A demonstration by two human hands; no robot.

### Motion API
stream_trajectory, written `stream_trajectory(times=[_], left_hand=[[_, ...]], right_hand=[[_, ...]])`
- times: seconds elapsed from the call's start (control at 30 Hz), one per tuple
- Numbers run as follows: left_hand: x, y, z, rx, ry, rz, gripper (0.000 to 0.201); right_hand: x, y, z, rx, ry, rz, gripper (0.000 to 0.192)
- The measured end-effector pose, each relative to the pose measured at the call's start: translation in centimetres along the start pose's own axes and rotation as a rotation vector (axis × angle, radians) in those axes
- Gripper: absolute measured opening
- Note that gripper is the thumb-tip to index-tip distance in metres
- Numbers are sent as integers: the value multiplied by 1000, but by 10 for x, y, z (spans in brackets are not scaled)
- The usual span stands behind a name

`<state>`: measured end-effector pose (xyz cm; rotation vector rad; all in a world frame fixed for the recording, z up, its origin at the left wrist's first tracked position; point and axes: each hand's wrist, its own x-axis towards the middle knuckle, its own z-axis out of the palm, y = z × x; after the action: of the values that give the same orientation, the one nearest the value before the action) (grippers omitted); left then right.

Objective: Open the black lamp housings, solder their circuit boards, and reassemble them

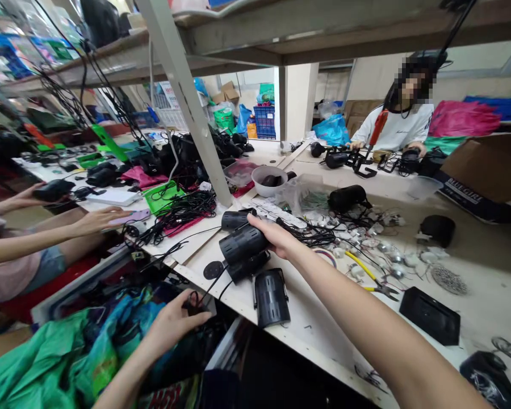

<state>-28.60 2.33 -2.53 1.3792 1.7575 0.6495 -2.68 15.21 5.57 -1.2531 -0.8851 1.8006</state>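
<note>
My right hand is closed on a black slotted cylindrical housing lying on its side above the table's front edge. Similar black cylinders lie against it, one behind and one in front. Nearer the edge, another slotted cylinder with a bracket rests on the tabletop. My left hand, lower and left of the table edge, has its fingers closed around a black cable. Thin black cords run from there up toward the cylinders. A flat black disc lies beside them.
Yellow-handled pliers, a black tray and small wired parts cover the right side. A white post rises behind the cylinders. At left a co-worker's arms reach over the table; another person works across it.
</note>
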Motion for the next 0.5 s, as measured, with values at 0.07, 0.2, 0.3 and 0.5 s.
stream_trajectory(times=[0.07, 0.2, 0.3, 0.5], left_hand=[[2, -22, 18, -114, 86, -33, 62], [6, -44, 54, -388, 195, -40, 80], [2, -51, 78, -477, 181, -69, 76], [-9, -48, 104, -422, 80, -100, 70]], right_hand=[[6, 0, 1, -37, 4, -2, 39], [10, 2, -2, -51, 13, 3, 40], [8, 2, -6, -51, 24, 18, 43], [0, -1, -8, -102, 82, 57, 52]])
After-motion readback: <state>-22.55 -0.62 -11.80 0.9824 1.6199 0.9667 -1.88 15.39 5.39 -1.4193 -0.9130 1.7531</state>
